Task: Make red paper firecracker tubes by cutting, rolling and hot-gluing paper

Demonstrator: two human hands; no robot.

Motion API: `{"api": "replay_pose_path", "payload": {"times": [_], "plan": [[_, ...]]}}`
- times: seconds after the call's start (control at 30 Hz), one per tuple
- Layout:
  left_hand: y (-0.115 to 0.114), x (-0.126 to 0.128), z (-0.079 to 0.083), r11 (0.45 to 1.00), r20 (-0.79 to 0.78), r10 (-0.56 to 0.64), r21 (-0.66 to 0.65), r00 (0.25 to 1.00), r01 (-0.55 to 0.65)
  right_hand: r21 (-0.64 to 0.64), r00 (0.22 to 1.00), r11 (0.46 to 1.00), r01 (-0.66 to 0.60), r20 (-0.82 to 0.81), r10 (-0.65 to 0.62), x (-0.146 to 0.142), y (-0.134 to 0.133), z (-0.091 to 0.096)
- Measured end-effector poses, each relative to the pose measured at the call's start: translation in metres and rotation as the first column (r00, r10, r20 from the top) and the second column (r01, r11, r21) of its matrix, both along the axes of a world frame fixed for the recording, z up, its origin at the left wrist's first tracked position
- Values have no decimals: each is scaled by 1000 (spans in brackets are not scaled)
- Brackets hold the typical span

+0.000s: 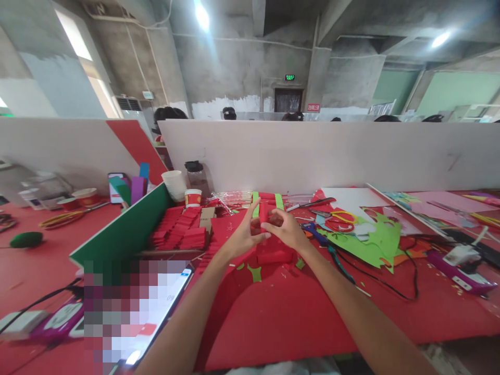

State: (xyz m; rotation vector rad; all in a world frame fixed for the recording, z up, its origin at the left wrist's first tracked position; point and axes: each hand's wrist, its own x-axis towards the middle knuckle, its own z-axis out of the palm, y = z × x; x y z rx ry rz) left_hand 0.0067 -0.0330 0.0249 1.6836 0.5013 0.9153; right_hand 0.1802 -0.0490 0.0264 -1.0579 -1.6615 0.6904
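Observation:
In the head view, a small upright red strip, apparently folded or rolled, stands between my two hands. My left hand is at its left side, forefinger pointing up and thumb reaching across below, with the other fingers curled in at the strip. My right hand grips it from the right between thumb and fingers. Just behind is a red piece with light green bands. More red material lies under my hands, with green scraps close by.
Stacked red strips lie left, beside a green divider. Paper cups and a bottle stand behind. To the right are scissors, blue-handled pliers, a cut green sheet and cables. A phone lies front left.

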Motion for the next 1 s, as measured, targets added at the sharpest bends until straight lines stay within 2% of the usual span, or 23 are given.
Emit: {"api": "replay_pose_path", "payload": {"times": [0.13, 0.23, 0.33, 0.4, 0.5, 0.6, 0.67, 0.73, 0.87, 1.0], "plan": [[1, -2, 2, 999, 87, 2, -41, 996, 2, 61, 995, 997, 51, 77, -56, 3, -1, 4], [1, -2, 3, 994, 154, 20, -110, 988, -3, 112, 987, 987, 119, 95, -130, 17, 4, 9], [1, -2, 0, 982, 199, 64, -189, 978, -25, 127, 965, 963, 239, 81, -251, 52, 13, 16], [1, -2, -1, 972, 225, 96, -232, 970, -43, 107, 919, 926, 361, 127, -373, 85, 18, 17], [2, -1, -2, 961, 274, 118, -274, 955, -40, 49, 789, 855, 517, 359, -498, 137, 22, 11], [3, -1, -2, 957, 319, 123, -290, 940, -27, 26, 554, 740, 673, 646, -526, 175, 21, -3], [3, -2, -1, 955, 326, 124, -296, 937, -23, 48, 409, 652, 757, 743, -530, 191, 19, -12], [3, -2, 0, 953, 324, 122, -302, 938, -20, 67, 351, 610, 790, 765, -539, 201, 17, -19], [3, -3, 0, 949, 337, 112, -315, 935, 0, 88, 319, 598, 797, 778, -541, 213, 14, -20], [5, -2, -2, 946, 356, 112, -325, 928, 11, 89, 359, 656, 750, 777, -516, 206, 14, -10]]}}
